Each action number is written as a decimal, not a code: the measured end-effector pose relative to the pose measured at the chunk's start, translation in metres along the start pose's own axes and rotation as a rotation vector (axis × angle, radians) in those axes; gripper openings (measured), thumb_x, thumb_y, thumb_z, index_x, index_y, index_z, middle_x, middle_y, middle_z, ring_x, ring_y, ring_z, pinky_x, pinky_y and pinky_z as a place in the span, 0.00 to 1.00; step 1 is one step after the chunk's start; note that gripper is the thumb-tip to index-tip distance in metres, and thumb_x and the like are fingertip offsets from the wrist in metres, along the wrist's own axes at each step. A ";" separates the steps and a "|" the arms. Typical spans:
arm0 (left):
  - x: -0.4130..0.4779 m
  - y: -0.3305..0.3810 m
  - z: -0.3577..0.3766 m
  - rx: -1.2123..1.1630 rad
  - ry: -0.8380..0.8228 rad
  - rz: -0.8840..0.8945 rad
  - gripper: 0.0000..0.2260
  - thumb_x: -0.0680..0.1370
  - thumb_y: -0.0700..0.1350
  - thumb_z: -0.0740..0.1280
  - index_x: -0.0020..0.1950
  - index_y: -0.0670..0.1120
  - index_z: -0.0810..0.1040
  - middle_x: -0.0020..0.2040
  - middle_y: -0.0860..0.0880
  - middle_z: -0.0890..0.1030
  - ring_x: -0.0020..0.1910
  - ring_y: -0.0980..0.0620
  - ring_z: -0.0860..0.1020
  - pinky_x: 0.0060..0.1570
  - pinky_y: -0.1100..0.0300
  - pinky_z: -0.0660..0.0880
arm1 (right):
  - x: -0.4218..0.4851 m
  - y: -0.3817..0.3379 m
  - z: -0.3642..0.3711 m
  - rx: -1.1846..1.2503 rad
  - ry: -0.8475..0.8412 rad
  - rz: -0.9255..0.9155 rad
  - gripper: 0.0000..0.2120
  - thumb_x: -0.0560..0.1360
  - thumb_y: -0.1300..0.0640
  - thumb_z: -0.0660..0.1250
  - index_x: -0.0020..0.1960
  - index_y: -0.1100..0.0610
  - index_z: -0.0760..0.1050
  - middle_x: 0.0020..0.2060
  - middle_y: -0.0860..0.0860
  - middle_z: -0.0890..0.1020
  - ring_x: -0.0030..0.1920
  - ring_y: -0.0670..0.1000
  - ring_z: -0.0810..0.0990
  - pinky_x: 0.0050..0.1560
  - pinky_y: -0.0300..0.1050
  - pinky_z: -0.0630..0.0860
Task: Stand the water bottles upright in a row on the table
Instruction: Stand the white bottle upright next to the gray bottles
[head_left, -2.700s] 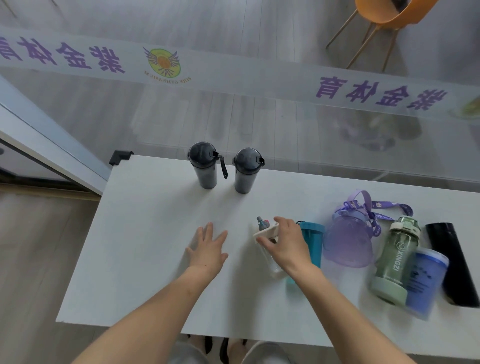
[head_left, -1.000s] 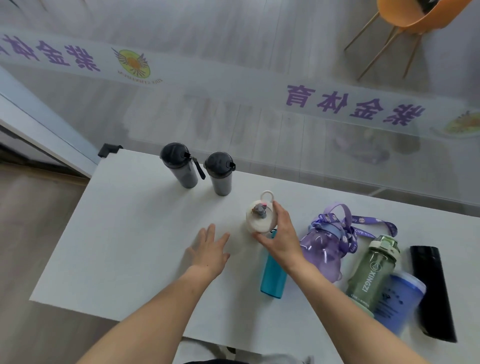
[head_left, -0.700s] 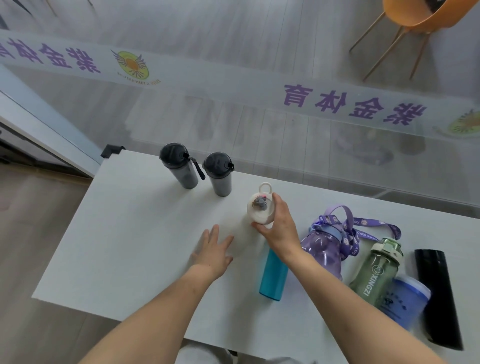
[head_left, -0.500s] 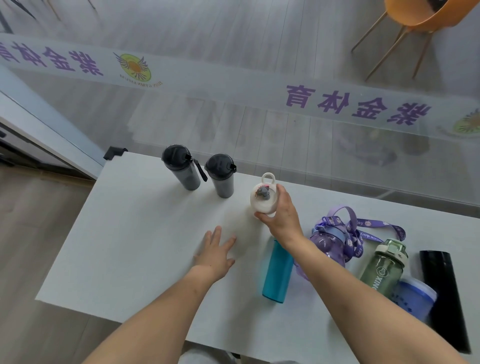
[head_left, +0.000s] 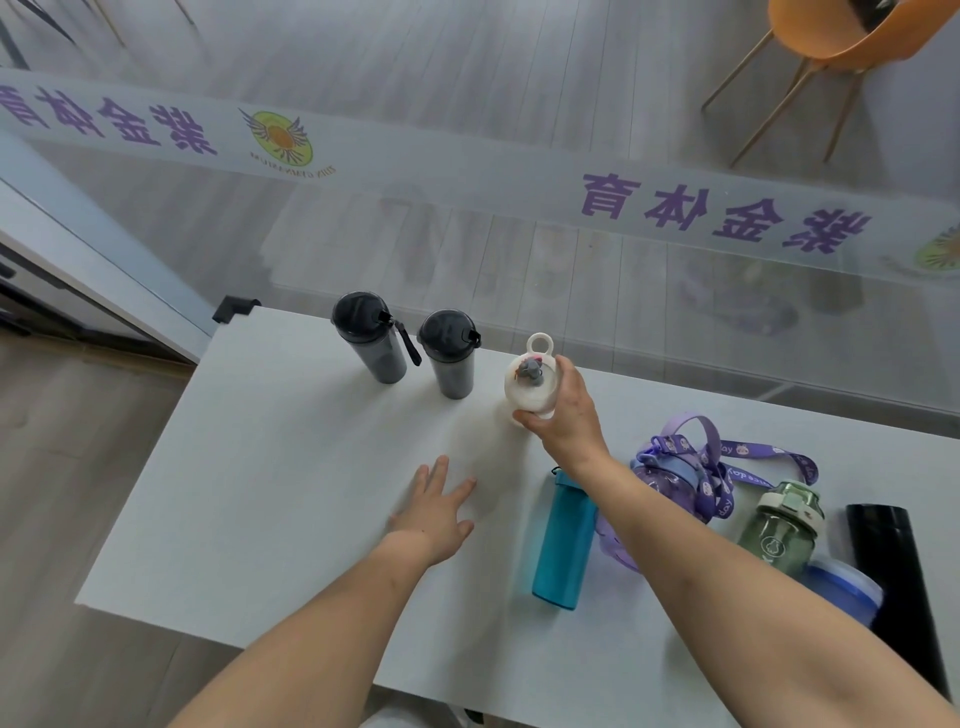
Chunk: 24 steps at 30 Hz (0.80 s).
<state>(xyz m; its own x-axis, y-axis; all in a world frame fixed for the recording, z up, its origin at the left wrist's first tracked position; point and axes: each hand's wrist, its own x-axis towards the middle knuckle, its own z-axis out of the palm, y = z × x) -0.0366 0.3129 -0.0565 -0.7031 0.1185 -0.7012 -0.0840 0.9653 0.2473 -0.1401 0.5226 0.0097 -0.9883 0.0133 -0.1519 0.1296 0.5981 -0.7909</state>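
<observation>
The right hand (head_left: 563, 415) is closed around the white-lidded bottle (head_left: 530, 387), upright at the far edge of the bench (head_left: 291, 467), just right of 2 dark bottles (head_left: 410, 351) already standing. The left hand (head_left: 434, 512) lies flat and empty, fingers spread. To finish well: seat the base flat, match the gap and line, let go only once steady. The teal bottle (head_left: 563, 540) still lies down.
</observation>
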 end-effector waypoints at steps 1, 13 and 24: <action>0.000 0.000 0.000 -0.004 0.001 0.003 0.29 0.81 0.56 0.60 0.79 0.65 0.49 0.80 0.53 0.33 0.79 0.46 0.34 0.73 0.36 0.59 | 0.001 0.000 0.000 0.008 0.001 0.002 0.39 0.69 0.56 0.80 0.74 0.54 0.63 0.65 0.50 0.73 0.58 0.48 0.71 0.55 0.38 0.66; -0.001 -0.002 0.000 0.000 0.007 0.008 0.28 0.81 0.55 0.59 0.79 0.64 0.50 0.80 0.53 0.33 0.79 0.46 0.34 0.74 0.37 0.59 | 0.001 -0.003 0.002 0.011 0.017 0.000 0.39 0.69 0.57 0.80 0.74 0.54 0.64 0.64 0.51 0.73 0.58 0.50 0.72 0.55 0.40 0.67; -0.007 0.004 -0.006 -0.005 0.001 0.002 0.28 0.82 0.53 0.58 0.79 0.63 0.50 0.81 0.51 0.34 0.79 0.45 0.35 0.76 0.40 0.57 | 0.005 -0.005 0.002 0.018 0.018 0.005 0.37 0.69 0.57 0.80 0.72 0.54 0.64 0.62 0.49 0.73 0.58 0.51 0.73 0.54 0.42 0.68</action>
<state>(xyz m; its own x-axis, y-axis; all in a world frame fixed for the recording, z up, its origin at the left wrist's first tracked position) -0.0362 0.3149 -0.0470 -0.7037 0.1202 -0.7002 -0.0865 0.9638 0.2523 -0.1460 0.5181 0.0118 -0.9889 0.0301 -0.1453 0.1355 0.5836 -0.8006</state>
